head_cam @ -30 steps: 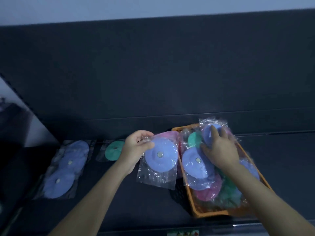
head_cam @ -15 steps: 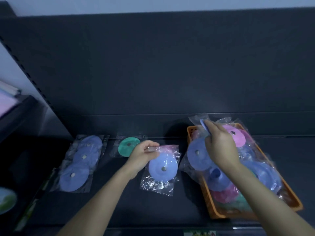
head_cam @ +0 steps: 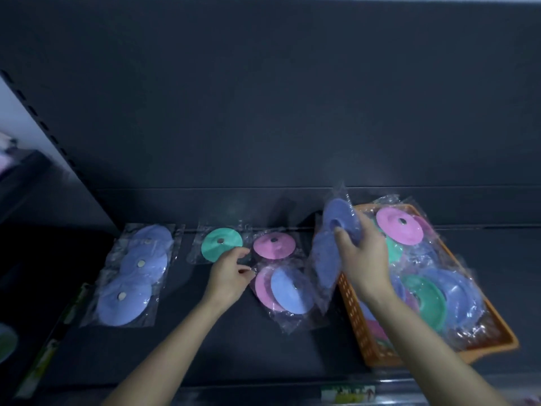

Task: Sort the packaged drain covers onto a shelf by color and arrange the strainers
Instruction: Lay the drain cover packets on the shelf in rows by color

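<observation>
Left hand (head_cam: 231,278): fingers loosely curled at the left edge of the pink-and-blue packet (head_cam: 285,291); cannot tell if pinching.
Right hand (head_cam: 364,260): grips a blue packaged cover (head_cam: 341,219), raised over the left rim of the orange basket (head_cam: 355,317).
Shelf (head_cam: 263,356): blue stack (head_cam: 136,276) left, then green cover (head_cam: 221,244), pink cover (head_cam: 273,246).

Only one camera is working here, worn on the person's head. It is looking forward and down at the dark shelf (head_cam: 205,347) from above its front edge, and it is standing near. The left hand (head_cam: 231,276) and the right hand (head_cam: 363,259), which is gripping a blue drain cover packet (head_cam: 341,218), are lying mid-view. The wide lens is taking in the back panel (head_cam: 263,98), the left upright (head_cam: 44,127) and the orange basket (head_cam: 354,317) at the shelf's right end.
</observation>
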Demonstrator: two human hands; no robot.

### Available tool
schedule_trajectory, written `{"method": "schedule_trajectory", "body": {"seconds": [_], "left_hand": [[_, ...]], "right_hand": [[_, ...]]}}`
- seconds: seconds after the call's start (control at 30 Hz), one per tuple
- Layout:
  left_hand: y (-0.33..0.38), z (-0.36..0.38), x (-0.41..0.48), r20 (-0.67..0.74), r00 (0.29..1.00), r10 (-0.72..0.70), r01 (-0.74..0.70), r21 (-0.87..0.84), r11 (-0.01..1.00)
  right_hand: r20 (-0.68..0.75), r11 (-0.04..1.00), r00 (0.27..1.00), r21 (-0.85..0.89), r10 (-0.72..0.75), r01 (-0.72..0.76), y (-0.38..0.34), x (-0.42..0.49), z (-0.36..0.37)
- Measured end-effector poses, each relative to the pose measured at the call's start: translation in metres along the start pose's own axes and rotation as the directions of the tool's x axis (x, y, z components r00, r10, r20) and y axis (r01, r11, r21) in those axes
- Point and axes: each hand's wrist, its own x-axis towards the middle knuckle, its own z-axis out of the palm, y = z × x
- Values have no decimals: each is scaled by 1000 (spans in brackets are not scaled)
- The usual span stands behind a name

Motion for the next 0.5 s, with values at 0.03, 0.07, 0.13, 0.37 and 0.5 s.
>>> {"method": "schedule_trajectory", "body": {"seconds": [0.03,0.07,0.13,0.37,0.5], "left_hand": [[-1,0,-1,-14,999,30,-29,60,998],[-1,1,-2,-28,996,80,-76,120,990],[1,5,-6,-26,983,180,-171,198,965],[10,28,-8,273,955,121,-218,359,908],[17,44,-8,263,961,90,-205,452,868]], "right_hand": [[29,1000,1000,10,1,-1,1,-7,7],[59,1000,998,12,2,-3,2,-13,13],[107,1000,994,21,9,-11,7,-21,23],[307,973,946,-167,-104,161,33,-18,23],[302,962,950,-226,-80,153,45,-14,15]]}}
